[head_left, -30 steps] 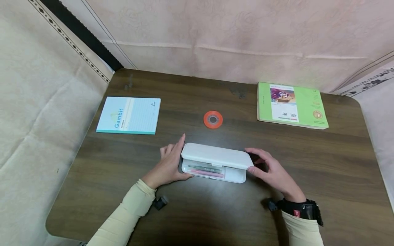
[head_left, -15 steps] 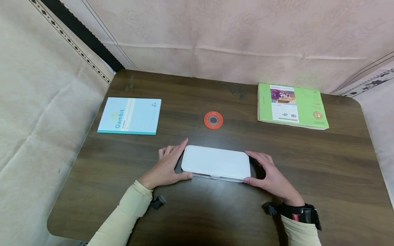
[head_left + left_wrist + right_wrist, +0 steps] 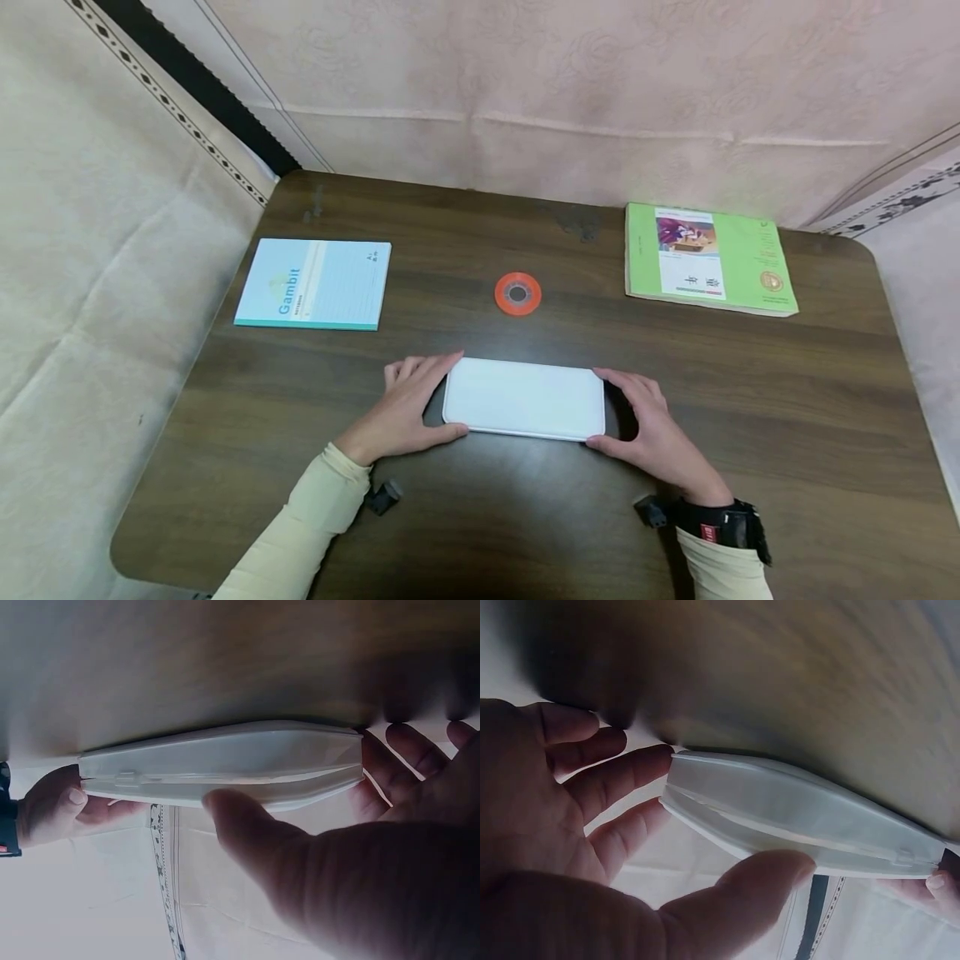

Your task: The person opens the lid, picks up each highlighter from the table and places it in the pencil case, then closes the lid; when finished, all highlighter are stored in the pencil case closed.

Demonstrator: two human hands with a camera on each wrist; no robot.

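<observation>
A white pencil case (image 3: 525, 398) lies on the wooden table with its lid down, and its contents are hidden. My left hand (image 3: 408, 408) grips its left end, thumb at the near edge and fingers at the far corner. At the opposite end my right hand (image 3: 648, 425) holds the case the same way. The left wrist view shows the front side of the case (image 3: 225, 761) with a small clasp and the seam under the lid. In the right wrist view, the right thumb (image 3: 742, 900) presses near the front of the lid.
An orange tape roll (image 3: 517, 294) lies behind the case. A light blue notebook (image 3: 312, 283) is at the back left, a thick green book (image 3: 708, 260) at the back right. Pale cloth (image 3: 525, 100) hangs around the table (image 3: 480, 533).
The pencil case's lid has come down from half raised, covering the pens inside. Both hands have stayed at its ends, the right thumb moving slightly left along the near edge.
</observation>
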